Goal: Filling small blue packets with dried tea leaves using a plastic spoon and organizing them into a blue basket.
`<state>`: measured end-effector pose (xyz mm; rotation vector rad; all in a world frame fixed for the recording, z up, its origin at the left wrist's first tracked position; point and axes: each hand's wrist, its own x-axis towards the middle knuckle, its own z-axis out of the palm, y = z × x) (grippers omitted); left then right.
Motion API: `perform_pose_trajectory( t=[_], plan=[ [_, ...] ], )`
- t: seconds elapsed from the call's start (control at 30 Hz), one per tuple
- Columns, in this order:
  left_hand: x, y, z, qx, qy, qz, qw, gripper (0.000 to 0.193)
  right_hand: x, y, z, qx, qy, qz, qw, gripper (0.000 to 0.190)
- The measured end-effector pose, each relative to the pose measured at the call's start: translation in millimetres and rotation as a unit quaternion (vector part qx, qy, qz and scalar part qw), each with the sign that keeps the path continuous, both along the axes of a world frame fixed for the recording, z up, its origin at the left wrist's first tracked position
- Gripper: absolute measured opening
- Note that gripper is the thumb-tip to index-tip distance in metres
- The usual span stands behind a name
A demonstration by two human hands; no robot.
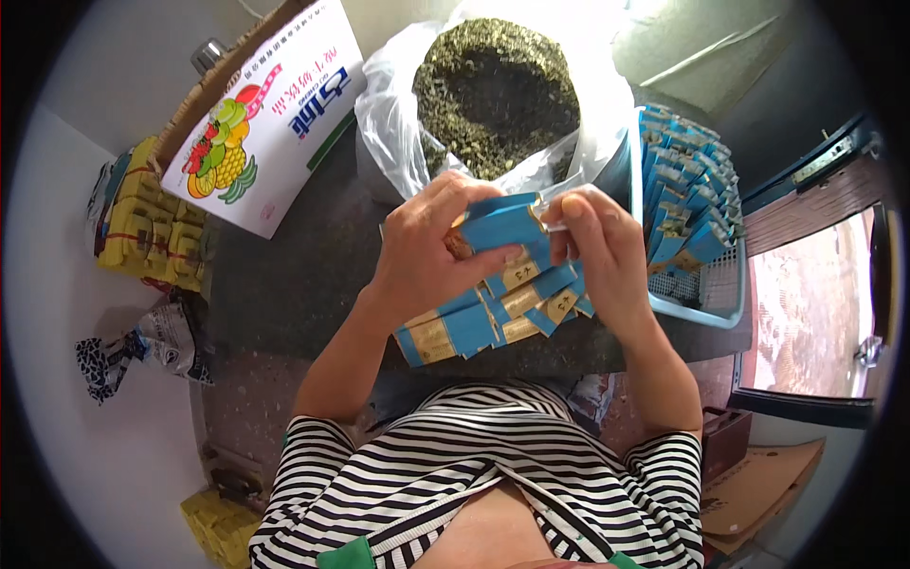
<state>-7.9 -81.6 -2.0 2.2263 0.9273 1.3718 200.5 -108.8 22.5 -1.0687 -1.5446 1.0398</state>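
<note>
My left hand (434, 245) grips a small blue paper packet (503, 226) with gold edges, held above the table. Something brown shows between its palm and the packet, too covered to name. At the packet's right end, the fingertips of my right hand (601, 249) pinch a whitish translucent edge (556, 227). Beneath both hands lies a loose pile of flat blue and gold packets (466, 327), which bear writing. Just beyond them stands a wide container lined with a clear plastic bag (387, 107), holding dried green leaves (498, 43) that look like loose tea, hollowed in the middle.
A light blue plastic basket (732, 306) on the right holds many upright blue packets (686, 185). A printed white carton (284, 128) leans at the left of the dark table (284, 299). Bundled yellow packages (142, 227) sit further left. An open doorway (810, 306) is at right.
</note>
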Motion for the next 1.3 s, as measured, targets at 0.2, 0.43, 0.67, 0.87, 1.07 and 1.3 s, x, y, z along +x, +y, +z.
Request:
perform_pose_trajectory(
  t=[0.2,0.43,0.67,0.87,1.07,1.3],
  plan=[
    [14,25,9,-0.116,-0.090,0.004,0.989,0.043,8,52,18,-0.101,0.130,0.041,0.985,0.036],
    [19,61,13,-0.165,-0.183,-0.060,0.967,0.044,10,86,35,-0.076,0.062,-0.001,0.995,0.033],
    [23,87,8,-0.181,-0.178,-0.049,0.966,0.041,19,118,42,0.066,-0.052,-0.003,0.997,0.034],
    [24,95,-2,-0.182,-0.192,-0.054,0.963,0.037,14,133,47,-0.044,0.025,0.000,0.999,0.033],
    [5,100,1,-0.201,-0.228,-0.038,0.952,0.033,25,149,40,-0.079,0.114,-0.012,0.990,0.040],
    [-4,96,14,-0.153,-0.218,-0.071,0.961,0.039,23,179,22,0.313,-0.396,-0.106,0.857,0.017]
  ],
)
